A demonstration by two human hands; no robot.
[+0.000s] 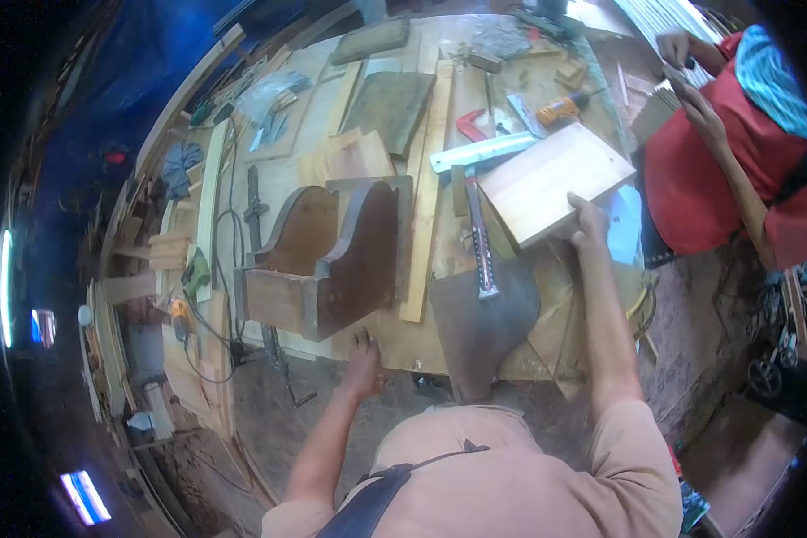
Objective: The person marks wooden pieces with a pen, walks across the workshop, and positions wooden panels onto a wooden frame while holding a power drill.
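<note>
The right hand grips the near edge of a pale board, beside a saw. The left hand rests spread-fingered on the near bench edge, just below a dark wooden box.

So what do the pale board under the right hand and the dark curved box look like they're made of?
The pale board under the right hand looks like raw, unfinished light wood: a matte, even blond face. The dark curved box looks like wood too, stained or aged brown, with visible board edges; the finish is uncertain. The left hand rests at the workbench edge.
</note>
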